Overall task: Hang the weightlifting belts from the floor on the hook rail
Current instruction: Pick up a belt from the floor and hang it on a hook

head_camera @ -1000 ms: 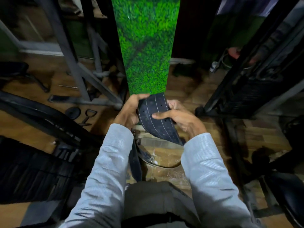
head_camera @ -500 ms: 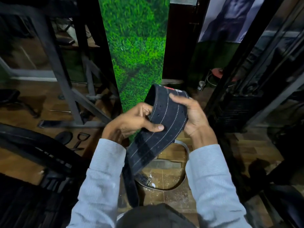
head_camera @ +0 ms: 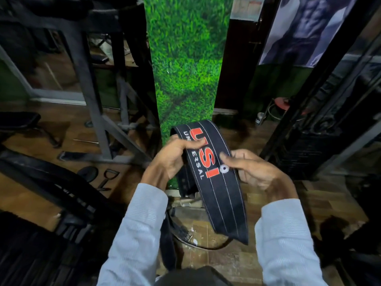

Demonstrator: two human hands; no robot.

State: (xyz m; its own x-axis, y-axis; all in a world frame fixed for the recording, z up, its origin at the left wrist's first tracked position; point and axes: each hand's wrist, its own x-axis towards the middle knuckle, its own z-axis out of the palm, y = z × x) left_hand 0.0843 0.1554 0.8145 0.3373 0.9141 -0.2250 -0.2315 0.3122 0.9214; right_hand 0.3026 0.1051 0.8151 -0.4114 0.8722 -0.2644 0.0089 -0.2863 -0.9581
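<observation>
The left hand is gripping the upper left edge of a black weightlifting belt, its thumb lying across the front face and its fingers curling behind. The right hand is pinching the belt's right edge, with the fingertips pressing on the front beside a small white cog-shaped mark. Both arms are wearing pale blue ribbed sleeves. The belt is being held up in front of the chest, clear of the floor; it is arching over at the top and its wide end is hanging down and toward the right. Red and white lettering is showing on its face, with white stitch lines running along its length. Below the hands, a second strap with a metal buckle is lying on the wooden floor. A tall green grass-patterned panel is standing just behind the belt. Grey gym frames are standing to the left, dark machines to the right.
</observation>
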